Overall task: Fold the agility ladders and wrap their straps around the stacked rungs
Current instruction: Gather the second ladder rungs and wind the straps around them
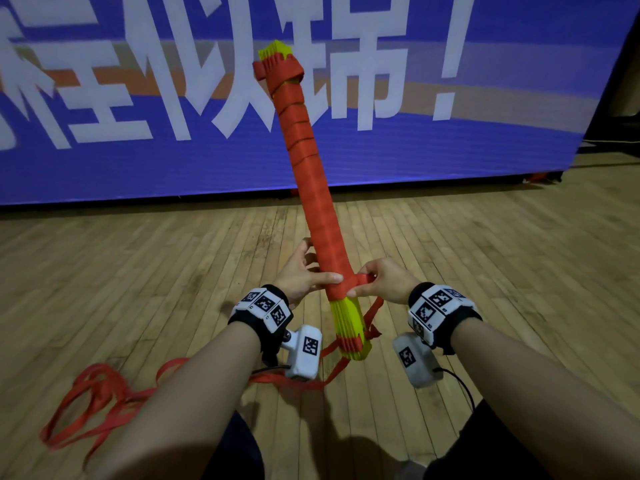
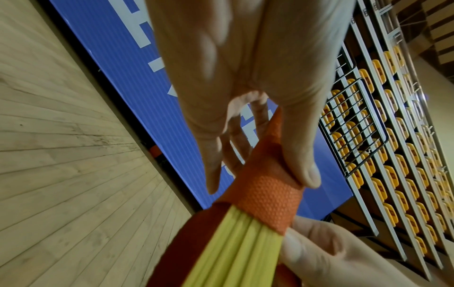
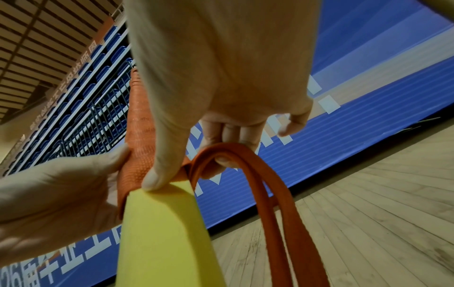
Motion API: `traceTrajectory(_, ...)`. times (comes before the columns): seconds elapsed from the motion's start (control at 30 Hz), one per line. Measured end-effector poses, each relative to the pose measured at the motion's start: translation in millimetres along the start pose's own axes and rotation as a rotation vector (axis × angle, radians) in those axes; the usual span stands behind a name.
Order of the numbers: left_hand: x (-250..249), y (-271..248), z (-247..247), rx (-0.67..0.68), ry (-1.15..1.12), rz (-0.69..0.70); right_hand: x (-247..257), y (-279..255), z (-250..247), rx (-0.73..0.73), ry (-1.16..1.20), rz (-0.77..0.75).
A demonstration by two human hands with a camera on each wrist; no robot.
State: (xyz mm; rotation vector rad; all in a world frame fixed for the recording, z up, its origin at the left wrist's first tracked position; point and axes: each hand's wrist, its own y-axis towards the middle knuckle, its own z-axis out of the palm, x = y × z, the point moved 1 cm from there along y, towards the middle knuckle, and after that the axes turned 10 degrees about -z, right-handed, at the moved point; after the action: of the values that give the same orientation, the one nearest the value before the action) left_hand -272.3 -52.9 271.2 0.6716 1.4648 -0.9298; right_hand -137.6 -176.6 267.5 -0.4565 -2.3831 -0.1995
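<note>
Forearms w/ tagged black-and-white wrist bands sit closest. Left hand wraps the long bundle of stacked yellow plastic rungs, thumb pressing the last turn of woven orange-red strap wrapping just above the bare yellow end, prob. so the coil can't slacken. Right hand, opposite side of the bundle, pinches a folded loop of flat orange-red webbing strap btwn thumb and fingers, apparently to tuck or tie it off. Bundle tilts up and away from the grip. Below the grip, loose strap tails trail onto the wooden plank floor. Webbing looks coarse, rungs smooth, flat.
</note>
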Motion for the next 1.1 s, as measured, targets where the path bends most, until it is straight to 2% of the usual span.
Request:
traceTrajectory(0.13,0,0,2,-0.041,0.004,0.014,1,1,2,-0.018,-0.035,-0.006)
traceTrajectory(0.37,4,3,10,-0.171,0.033,0.042,9,-4,-3,0.111,0.084,-0.038)
traceTrajectory(0.47,2,4,12,-0.198,0.045,0.056,5,0,1,0.062,0.015,-0.026)
traceTrajectory(0.57,2,4,13,-0.178,0.043,0.042,2,3,5,-0.016,-0.074,-0.019)
traceTrajectory(0.87,0,5,2,0.055,-0.075,-0.06,0,0,-2,0.02,0.029,-0.023)
traceTrajectory(1.1,2,4,6,-0.024,0.052,-0.02,2,-3,0,0.051,0.049,-0.03)
